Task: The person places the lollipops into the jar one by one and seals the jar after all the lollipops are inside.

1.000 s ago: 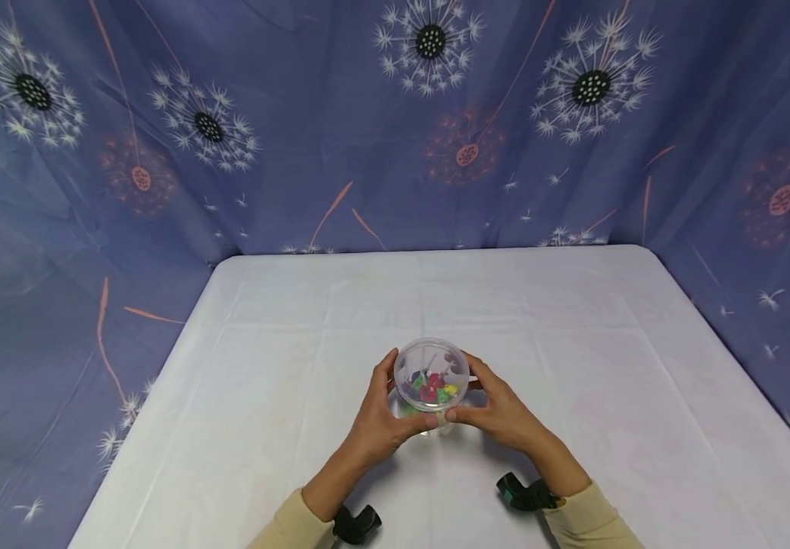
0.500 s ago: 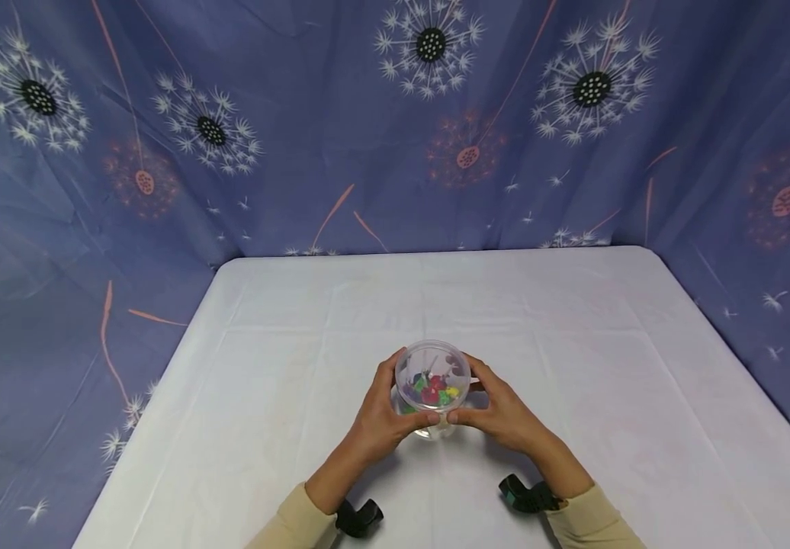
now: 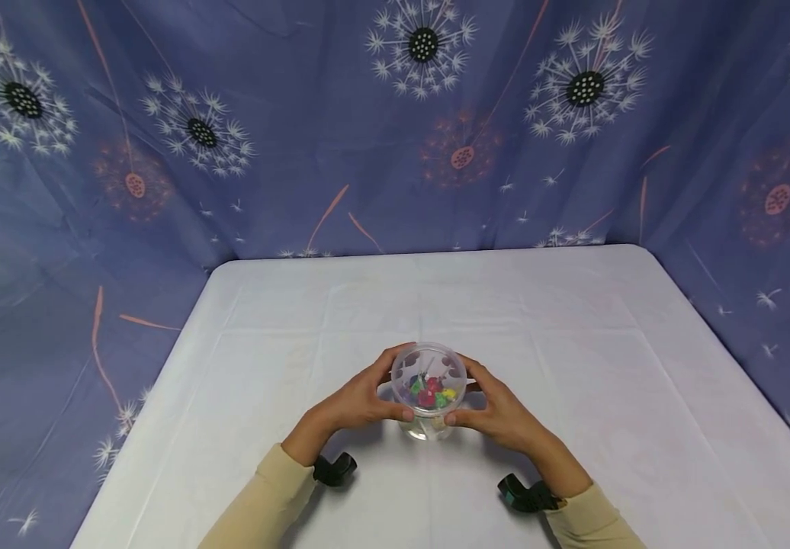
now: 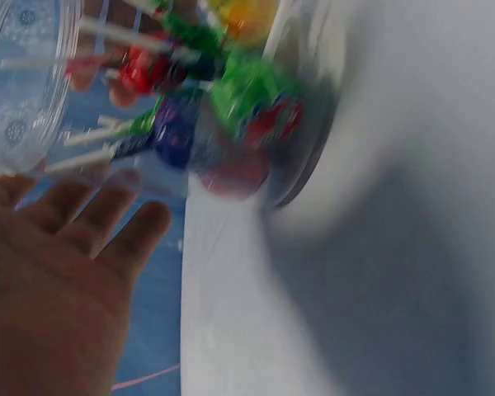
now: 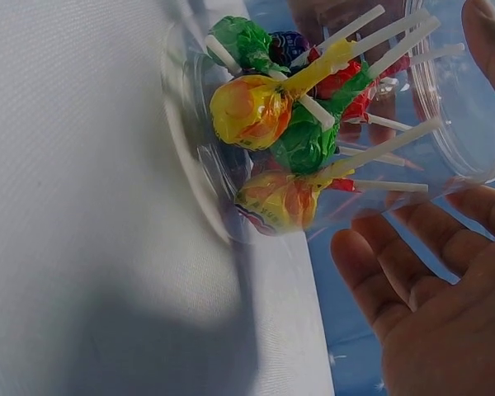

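Note:
A clear plastic jar (image 3: 425,431) with a round clear lid (image 3: 422,352) stands upright at the front middle of the white table. Inside lie several lollipops (image 5: 252,113) in green, yellow, red and purple wrappers, their white sticks pointing toward the lid. My left hand (image 3: 357,400) holds the jar's left side near the top, thumb in front and fingers round the back. From the other side my right hand (image 3: 508,418) grips it the same way, its thumb on the front below the lid. In the left wrist view the jar's base (image 4: 309,157) is right at the tablecloth.
A white cloth covers the table (image 3: 285,305). Blue fabric with dandelion prints (image 3: 340,137) hangs behind it and on both sides. Black wrist cameras (image 3: 335,470) sit below both wrists, close over the cloth.
My left wrist and forearm have swung left and up, and the left thumb has slid left along the jar's front. My right hand and the jar stay almost in place.

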`<state>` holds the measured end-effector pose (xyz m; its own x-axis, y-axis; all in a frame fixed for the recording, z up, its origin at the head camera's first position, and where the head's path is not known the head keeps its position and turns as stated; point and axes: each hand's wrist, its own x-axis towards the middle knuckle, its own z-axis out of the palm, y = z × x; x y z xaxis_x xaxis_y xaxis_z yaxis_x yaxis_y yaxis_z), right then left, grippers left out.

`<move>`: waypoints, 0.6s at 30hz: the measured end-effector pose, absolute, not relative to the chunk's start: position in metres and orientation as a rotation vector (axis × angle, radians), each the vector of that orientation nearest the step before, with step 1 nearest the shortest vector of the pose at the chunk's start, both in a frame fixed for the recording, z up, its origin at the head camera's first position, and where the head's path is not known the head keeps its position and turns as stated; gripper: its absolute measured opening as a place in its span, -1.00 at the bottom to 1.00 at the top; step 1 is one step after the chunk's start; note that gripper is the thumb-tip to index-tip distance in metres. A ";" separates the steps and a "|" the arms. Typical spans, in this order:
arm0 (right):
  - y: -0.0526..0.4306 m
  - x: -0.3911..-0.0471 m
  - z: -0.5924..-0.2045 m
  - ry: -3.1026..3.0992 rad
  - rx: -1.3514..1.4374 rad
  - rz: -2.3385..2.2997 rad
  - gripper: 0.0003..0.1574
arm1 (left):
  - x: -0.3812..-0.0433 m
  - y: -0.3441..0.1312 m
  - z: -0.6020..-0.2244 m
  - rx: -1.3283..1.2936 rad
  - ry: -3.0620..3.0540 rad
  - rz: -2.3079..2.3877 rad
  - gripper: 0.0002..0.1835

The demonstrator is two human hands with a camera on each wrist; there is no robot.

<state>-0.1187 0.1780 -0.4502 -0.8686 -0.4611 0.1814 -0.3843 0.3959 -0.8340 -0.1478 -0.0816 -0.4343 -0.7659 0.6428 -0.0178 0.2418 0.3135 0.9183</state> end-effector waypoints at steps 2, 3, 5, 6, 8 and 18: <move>0.178 -0.119 -0.450 2.564 -0.773 -1.485 0.08 | -0.150 -0.083 -0.432 0.807 2.192 1.416 0.00; 0.179 -0.119 -0.450 2.569 -0.779 -1.477 0.08 | -0.151 -0.084 -0.431 0.808 2.188 1.405 0.02; 0.180 -0.119 -0.449 2.577 -0.771 -1.465 0.09 | -0.152 -0.083 -0.431 0.809 2.182 1.397 0.05; 0.181 -0.119 -0.448 2.579 -0.765 -1.462 0.09 | -0.152 -0.083 -0.431 0.813 2.179 1.401 0.07; 0.182 -0.119 -0.448 2.580 -0.751 -1.460 0.10 | -0.152 -0.083 -0.431 0.840 2.177 1.425 0.09; 0.192 -0.115 -0.438 2.661 -0.812 -1.421 0.18 | -0.132 -0.093 -0.424 0.831 2.532 1.624 -0.30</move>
<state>-0.1152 0.1923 -0.4377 -0.8646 -0.4510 0.2215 -0.4349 0.4512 -0.7793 -0.1317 -0.0926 -0.4242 -0.8580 0.4428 0.2601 0.4212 0.3170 0.8498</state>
